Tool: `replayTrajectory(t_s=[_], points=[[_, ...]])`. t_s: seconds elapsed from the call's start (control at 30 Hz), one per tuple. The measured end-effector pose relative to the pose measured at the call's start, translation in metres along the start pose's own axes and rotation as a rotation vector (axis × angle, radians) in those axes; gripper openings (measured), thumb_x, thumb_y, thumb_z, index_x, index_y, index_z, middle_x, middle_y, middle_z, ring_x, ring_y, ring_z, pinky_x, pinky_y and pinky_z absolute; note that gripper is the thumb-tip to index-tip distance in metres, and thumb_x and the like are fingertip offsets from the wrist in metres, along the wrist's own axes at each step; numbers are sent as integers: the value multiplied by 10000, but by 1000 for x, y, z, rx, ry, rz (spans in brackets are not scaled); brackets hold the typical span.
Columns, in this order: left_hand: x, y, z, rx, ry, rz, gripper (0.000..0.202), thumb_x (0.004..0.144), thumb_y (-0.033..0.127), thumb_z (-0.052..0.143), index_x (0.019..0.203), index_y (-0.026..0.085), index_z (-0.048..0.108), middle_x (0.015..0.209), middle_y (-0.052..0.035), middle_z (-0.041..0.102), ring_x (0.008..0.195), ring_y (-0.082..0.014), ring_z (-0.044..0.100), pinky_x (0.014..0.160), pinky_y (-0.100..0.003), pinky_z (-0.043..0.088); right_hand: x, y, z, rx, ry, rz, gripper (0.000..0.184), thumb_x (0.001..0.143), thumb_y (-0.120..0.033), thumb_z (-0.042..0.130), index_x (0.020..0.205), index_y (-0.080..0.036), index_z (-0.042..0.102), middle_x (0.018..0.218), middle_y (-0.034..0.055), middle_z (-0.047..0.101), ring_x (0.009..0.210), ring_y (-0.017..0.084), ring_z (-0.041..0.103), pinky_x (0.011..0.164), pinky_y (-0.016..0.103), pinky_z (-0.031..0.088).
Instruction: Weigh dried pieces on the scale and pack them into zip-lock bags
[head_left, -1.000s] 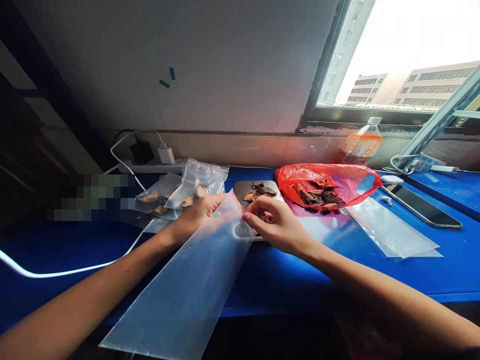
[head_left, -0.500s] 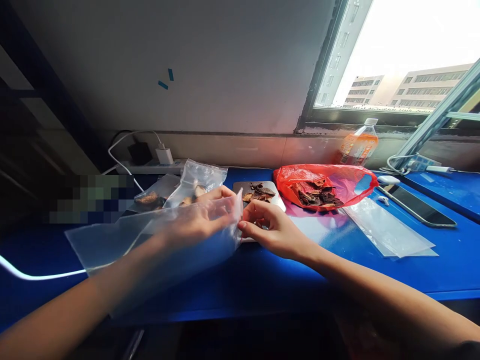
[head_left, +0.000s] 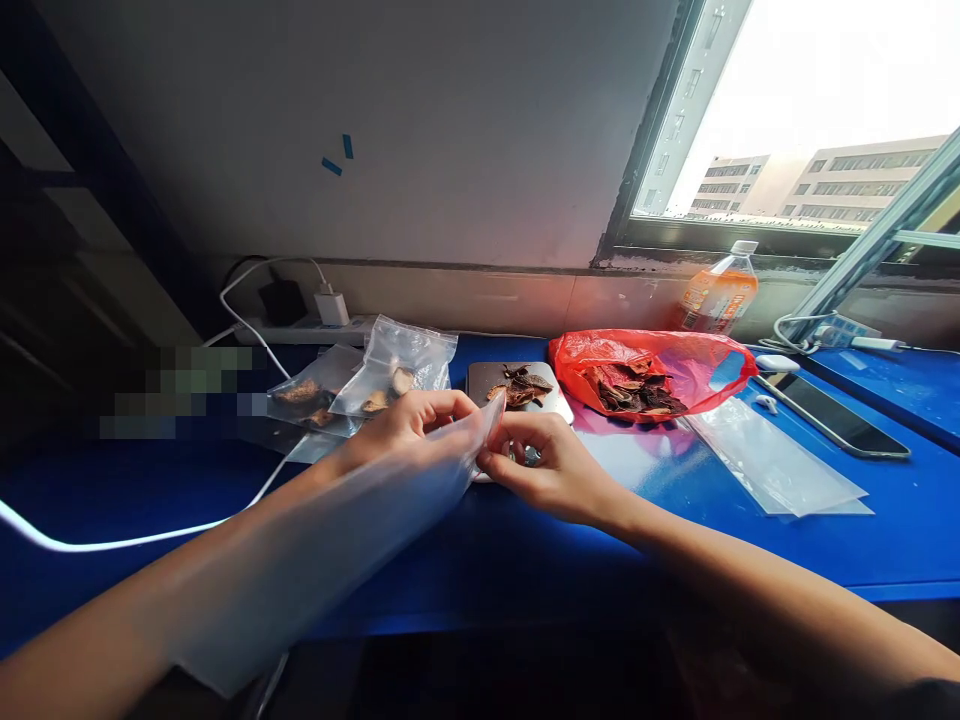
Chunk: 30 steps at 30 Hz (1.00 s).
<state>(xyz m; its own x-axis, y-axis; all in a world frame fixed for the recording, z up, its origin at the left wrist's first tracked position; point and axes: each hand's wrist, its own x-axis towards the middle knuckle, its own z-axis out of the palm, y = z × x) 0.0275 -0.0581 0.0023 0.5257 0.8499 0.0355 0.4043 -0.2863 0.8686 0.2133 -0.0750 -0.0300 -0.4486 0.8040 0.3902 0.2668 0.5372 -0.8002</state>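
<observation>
My left hand (head_left: 409,420) and my right hand (head_left: 544,465) both pinch the top edge of a long clear plastic bag (head_left: 352,540), which trails back over my left forearm. Just behind my hands a small dark tray (head_left: 487,378) carries a heap of dried brown pieces (head_left: 521,387). To its right lies an open red plastic bag (head_left: 649,372) with more of the dried pieces inside.
Clear filled bags (head_left: 375,380) lie at the left on the blue table (head_left: 675,540). Flat clear bags (head_left: 776,465), a phone (head_left: 847,415), an orange bottle (head_left: 716,290) and a power strip with chargers (head_left: 307,315) and white cable (head_left: 135,540) are around.
The clear bag swung from spread out toward the left back down along my left forearm. Both hands kept their pinch on its top edge.
</observation>
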Motion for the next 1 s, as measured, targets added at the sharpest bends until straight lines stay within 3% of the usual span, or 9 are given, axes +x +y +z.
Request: replayTrajectory(t_s=[0.1, 0.23, 0.4, 0.5, 0.73, 1.0], points=[[1, -1, 1, 16, 7, 42, 221, 779, 374, 618, 795, 154, 623, 749, -25, 638, 660, -143, 565, 588, -243, 443, -1, -1, -1, -93, 11, -131, 114, 756, -118, 556, 649, -157, 567, 625, -20, 537, 600, 79, 467, 581, 202, 370], [4, -4, -4, 64, 6, 136, 219, 777, 360, 619, 816, 145, 627, 752, -23, 633, 642, -132, 551, 587, -248, 441, -2, 1, 0, -178, 102, -230, 104, 816, -168, 535, 721, -165, 575, 675, -1, 569, 615, 88, 476, 593, 213, 387], [4, -3, -12, 256, 70, 263, 192, 836, 309, 573, 883, 157, 680, 777, -24, 649, 668, -124, 540, 609, -239, 422, 0, 5, 3, -215, 200, -256, 142, 837, -185, 542, 696, -177, 547, 650, -3, 571, 584, 84, 462, 575, 215, 381], [5, -4, -14, 297, 33, 338, 182, 853, 264, 541, 842, 157, 688, 812, -40, 660, 757, -145, 569, 695, -255, 443, 0, 4, 5, -188, 194, -251, 145, 826, -183, 546, 683, -181, 526, 657, -2, 570, 586, 86, 473, 573, 217, 392], [7, -10, -14, 274, -57, 276, 226, 866, 321, 528, 818, 142, 657, 817, -48, 624, 757, -156, 547, 693, -265, 446, -2, 0, 5, -146, 150, -168, 170, 791, -176, 553, 637, -189, 481, 623, -9, 547, 574, 92, 464, 559, 229, 384], [5, -7, -15, 254, -79, 302, 204, 868, 296, 536, 781, 149, 648, 822, -42, 609, 781, -157, 538, 701, -259, 434, -3, 4, 6, -195, 151, -250, 171, 810, -176, 556, 658, -195, 479, 645, -4, 551, 591, 95, 475, 566, 232, 381]])
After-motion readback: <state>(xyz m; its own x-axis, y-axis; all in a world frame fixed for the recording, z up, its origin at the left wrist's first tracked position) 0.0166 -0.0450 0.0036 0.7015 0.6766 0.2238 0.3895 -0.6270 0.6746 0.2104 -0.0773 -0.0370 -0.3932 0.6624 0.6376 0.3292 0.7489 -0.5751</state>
